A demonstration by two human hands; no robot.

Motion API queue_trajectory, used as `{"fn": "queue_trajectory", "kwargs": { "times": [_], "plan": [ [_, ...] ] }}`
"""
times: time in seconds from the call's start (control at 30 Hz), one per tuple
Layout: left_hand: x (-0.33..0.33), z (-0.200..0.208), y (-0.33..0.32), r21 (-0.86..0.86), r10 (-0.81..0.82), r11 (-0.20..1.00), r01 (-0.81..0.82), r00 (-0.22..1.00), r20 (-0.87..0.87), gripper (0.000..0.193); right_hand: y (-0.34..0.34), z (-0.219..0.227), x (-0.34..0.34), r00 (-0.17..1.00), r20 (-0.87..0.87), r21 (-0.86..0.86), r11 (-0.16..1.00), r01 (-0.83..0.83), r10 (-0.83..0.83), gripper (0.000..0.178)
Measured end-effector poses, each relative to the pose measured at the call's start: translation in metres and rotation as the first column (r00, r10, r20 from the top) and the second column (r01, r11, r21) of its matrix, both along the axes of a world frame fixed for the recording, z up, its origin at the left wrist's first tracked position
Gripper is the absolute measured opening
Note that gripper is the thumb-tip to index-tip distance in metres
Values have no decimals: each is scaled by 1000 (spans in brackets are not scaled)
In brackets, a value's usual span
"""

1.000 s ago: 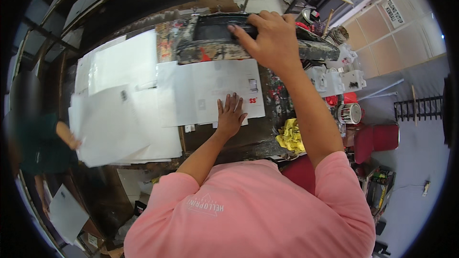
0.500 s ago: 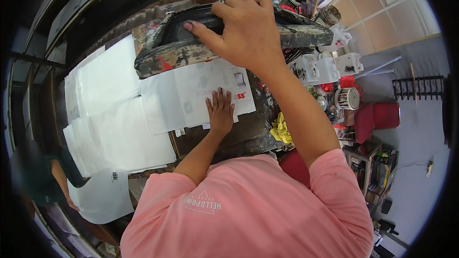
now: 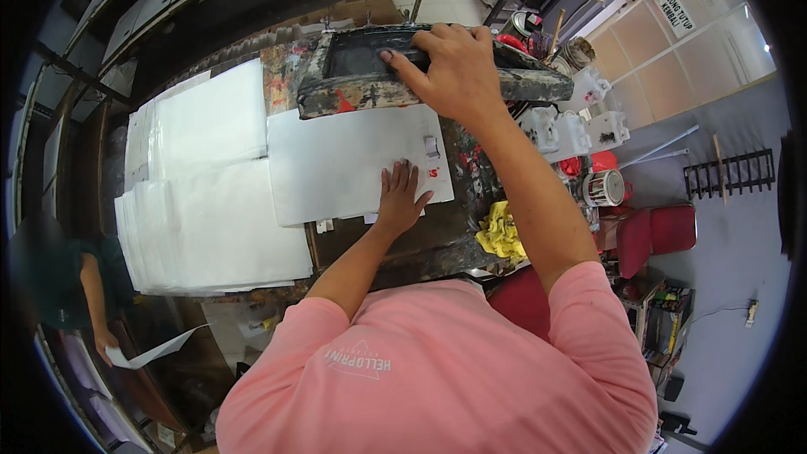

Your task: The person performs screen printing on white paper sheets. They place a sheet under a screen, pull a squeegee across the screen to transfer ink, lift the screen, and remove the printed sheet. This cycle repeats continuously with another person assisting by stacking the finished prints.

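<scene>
My right hand [image 3: 461, 67] is closed over the near bar of an ink-stained screen printing frame [image 3: 361, 99], its thumb on the inner side. The frame's near edge is raised above the table, over the far part of a white sheet [image 3: 336, 168]. Dark ink marks that thumb. My left hand [image 3: 403, 197] lies on the sheet's right part with its fingers spread, beside a small red print and a grey printed patch. Left of the sheet are two stacks of white sheets, a far stack [image 3: 210, 118] and a near stack [image 3: 218, 227].
At the left, a co-worker's hand [image 3: 105, 345] holds a white sheet [image 3: 160, 349]. A crumpled yellow cloth [image 3: 502, 231] lies on the table's right edge. Beyond it stand white jugs [image 3: 572, 133], a paint can [image 3: 603, 188] and a red chair [image 3: 664, 231].
The frame's near bar has dropped farther from my head, with my right hand still on it. My left hand stays on the sheet. The co-worker's sheet has swung edge-on and moved away from the table.
</scene>
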State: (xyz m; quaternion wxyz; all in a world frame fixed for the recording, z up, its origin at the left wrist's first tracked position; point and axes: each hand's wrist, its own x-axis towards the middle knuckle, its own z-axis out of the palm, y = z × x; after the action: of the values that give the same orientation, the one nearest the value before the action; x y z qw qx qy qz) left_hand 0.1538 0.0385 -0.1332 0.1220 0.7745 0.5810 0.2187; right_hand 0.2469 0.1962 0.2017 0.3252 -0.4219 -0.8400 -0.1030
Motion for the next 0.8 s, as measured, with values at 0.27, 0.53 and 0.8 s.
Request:
{"fn": "queue_trajectory", "kwargs": {
  "times": [0.27, 0.53, 0.8],
  "plan": [
    [-53, -1, -33, -68, 74, 994, -86, 983, -167, 52, 5, -2, 4, 999, -34, 31, 1000, 1, 0, 53],
    [-46, 3, -32, -75, 50, 996, -57, 994, -102, 52, 29, 12, -1, 999, -36, 42, 999, 16, -14, 59],
    [-47, 2, -36, -67, 53, 996, -56, 997, -54, 53, 24, 23, -3, 999, 3, -36, 999, 37, -37, 58]
  ]
}}
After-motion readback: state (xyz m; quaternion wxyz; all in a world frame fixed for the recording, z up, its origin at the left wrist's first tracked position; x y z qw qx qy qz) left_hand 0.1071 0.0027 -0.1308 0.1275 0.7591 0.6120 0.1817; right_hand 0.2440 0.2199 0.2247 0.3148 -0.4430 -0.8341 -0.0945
